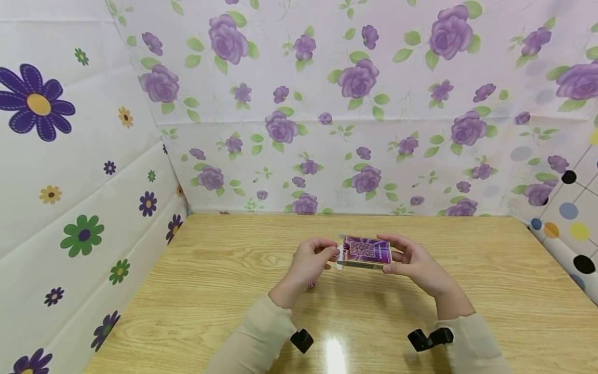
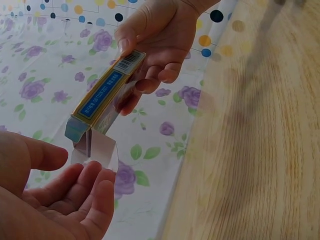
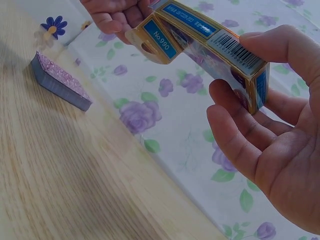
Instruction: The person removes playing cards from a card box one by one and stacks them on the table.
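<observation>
Currently 1 box [image 1: 367, 252], R hand [image 1: 422, 267]; 1 deck [image 3: 60, 84] on tbl [image 1: 514, 270].

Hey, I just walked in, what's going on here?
A person is handling a purple and gold card box above a wooden table. The right hand has a grip on one end. The left hand is at the other end, its fingertips by the open end flap; whether they touch it is hard to tell. What looks like a deck of cards with a pink patterned top lies on the table, outside the box.
</observation>
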A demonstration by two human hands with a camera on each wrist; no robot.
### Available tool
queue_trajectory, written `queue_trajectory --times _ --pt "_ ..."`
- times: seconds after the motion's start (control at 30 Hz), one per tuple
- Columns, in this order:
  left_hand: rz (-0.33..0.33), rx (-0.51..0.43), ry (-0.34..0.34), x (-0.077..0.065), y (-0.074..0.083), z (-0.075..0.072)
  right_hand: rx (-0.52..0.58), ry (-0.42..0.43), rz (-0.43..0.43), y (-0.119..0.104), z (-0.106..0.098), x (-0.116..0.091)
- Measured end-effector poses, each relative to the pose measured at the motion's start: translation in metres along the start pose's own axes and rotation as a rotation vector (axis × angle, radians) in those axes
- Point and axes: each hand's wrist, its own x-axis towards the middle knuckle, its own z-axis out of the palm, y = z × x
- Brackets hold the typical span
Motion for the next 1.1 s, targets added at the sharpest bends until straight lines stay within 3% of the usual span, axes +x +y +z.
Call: queue_trajectory --times 0.7,1.1 --pt "-0.003 -0.03 -0.043 0.002 -0.007 0.008 -0.003 0.001 -0.004 -0.001 0.0 -0.001" --pt "-0.046 -0.092 -0.048 0.004 -0.01 0.011 -0.002 0.002 -0.009 0.0 0.0 0.0"
